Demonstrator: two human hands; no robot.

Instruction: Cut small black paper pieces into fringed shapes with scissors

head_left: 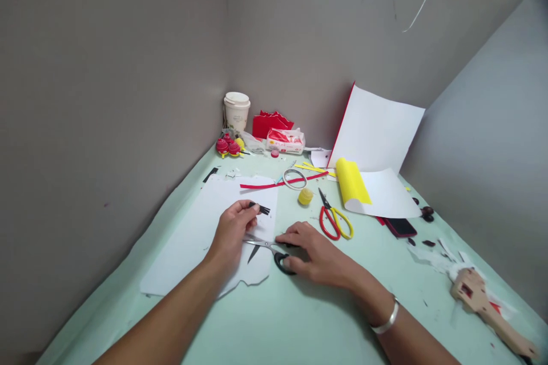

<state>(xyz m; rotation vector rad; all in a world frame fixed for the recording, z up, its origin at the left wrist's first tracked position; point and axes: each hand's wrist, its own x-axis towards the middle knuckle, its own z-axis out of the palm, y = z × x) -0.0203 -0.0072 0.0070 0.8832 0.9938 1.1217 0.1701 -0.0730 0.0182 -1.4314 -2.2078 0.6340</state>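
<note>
Delicately, the left hand (233,228) pinches a small black piece (263,209) between thumb and fingers, above the white sheet (188,251) on the table (278,325), its slit end pointing right. To judge by its thinness, it should be light, soft and easily torn along those slits (thin paper, perhaps), so the uncut left end is the place to hold it.

Just right of and nearer than that, the right hand (314,254) curves over the handles of the black-handled scissors (269,244); I cannot tell how firmly it grips. These should feel stiff and slippery at the metal, best taken by the loops.

By count, there are two pairs of scissors, the other being the red-and-yellow pair (329,207) to the right. Farther off lie one tape ring (295,187), one long red strip (261,186), one yellow coil (305,197) and one yellow ribbed roll (352,181). One lidded cup (237,109) stands far left; one tan glue gun (476,299) lies near right.
</note>
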